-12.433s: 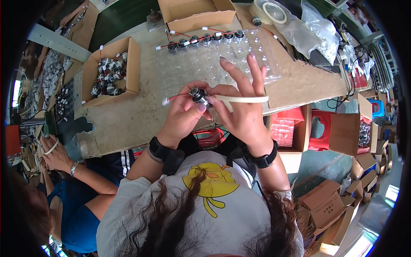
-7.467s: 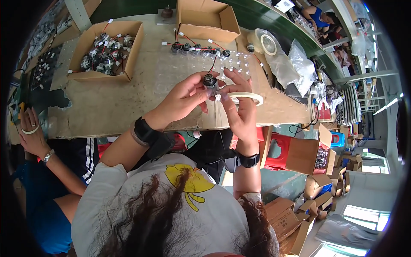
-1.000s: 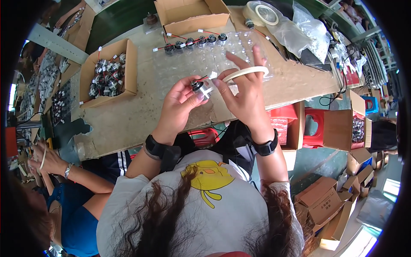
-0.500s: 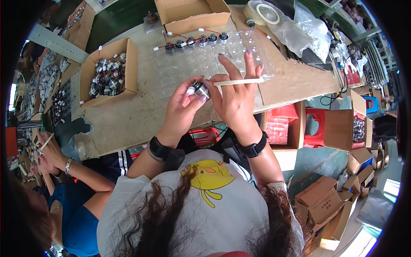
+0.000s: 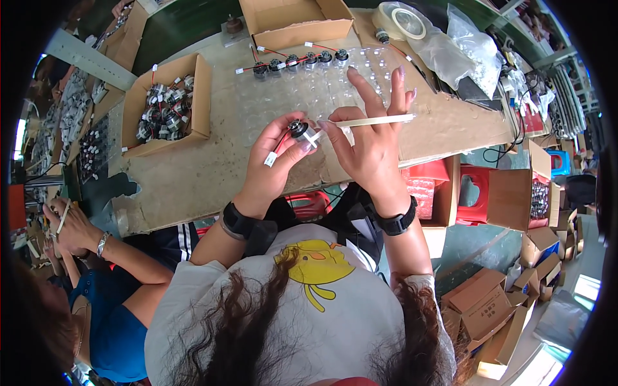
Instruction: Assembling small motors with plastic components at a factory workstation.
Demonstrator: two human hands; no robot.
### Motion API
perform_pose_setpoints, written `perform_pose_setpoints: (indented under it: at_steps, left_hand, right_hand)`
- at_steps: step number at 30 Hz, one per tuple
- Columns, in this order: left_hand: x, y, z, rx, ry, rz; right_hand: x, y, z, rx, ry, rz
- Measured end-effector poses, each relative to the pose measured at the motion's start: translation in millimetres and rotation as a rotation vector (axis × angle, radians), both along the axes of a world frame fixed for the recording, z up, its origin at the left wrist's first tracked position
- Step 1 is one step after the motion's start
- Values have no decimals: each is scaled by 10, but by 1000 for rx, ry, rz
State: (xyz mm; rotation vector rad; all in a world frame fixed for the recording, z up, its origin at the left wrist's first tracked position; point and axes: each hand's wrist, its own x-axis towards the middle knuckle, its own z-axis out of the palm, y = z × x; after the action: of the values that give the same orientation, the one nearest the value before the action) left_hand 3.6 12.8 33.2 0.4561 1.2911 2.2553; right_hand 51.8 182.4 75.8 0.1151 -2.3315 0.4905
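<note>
Pinching a small round motor (image 5: pixel 301 131) betw. thumb and fingertips, the left hand (image 5: pixel 273 164) holds it up over the front-middle of the table (image 5: pixel 212 174), red/black wires and a white plug dangling toward the wrist. The right hand (image 5: pixel 370 151) has its thumb and index closed on one end of a pale tape strip (image 5: pixel 376 120) right at the motor; other fingers fan open, strip lying across them.

Vs. half a sec ago: hands sat lower and tighter together; now they've lifted a bit, and the strip end meets the motor body. My read: tape's starting to go onto the part, wrap not done.

Outward: clear blister tray (image 5: pixel 302 87) behind the hands, a row of finished motors (image 5: pixel 296 61) along its back edge. Cardboard box of motors (image 5: pixel 166 106) at the left side, tape roll (image 5: pixel 404 19) at the back-right corner. A co-worker's hand (image 5: pixel 71 222) off the left edge.
</note>
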Motion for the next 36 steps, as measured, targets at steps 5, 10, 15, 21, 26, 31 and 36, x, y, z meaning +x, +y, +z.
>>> perform_pose_setpoints:
  at_steps: [5,10,15,21,26,31,36]
  left_hand:
    - [6,15,-71,23,43,11]
    - [31,69,-70,81,25,-9]
    - [-7,69,-113,126,-20,-27]
    - [-66,-18,-105,103,2,-74]
    - [-60,1,-46,5,81,-52]
    - [-77,-13,-111,71,117,-66]
    - [-34,55,-136,145,1,-66]
  right_hand:
    - [-46,-65,-125,10,45,-34]
    - [-51,-124,-205,23,71,-52]
    - [-59,43,-170,-269,-151,147]
    - [-17,115,41,-219,-114,277]
    - [-23,124,45,-72,-60,153]
    - [-27,46,2,-55,-31,69]
    - [-23,-94,-103,-19,3,-38]
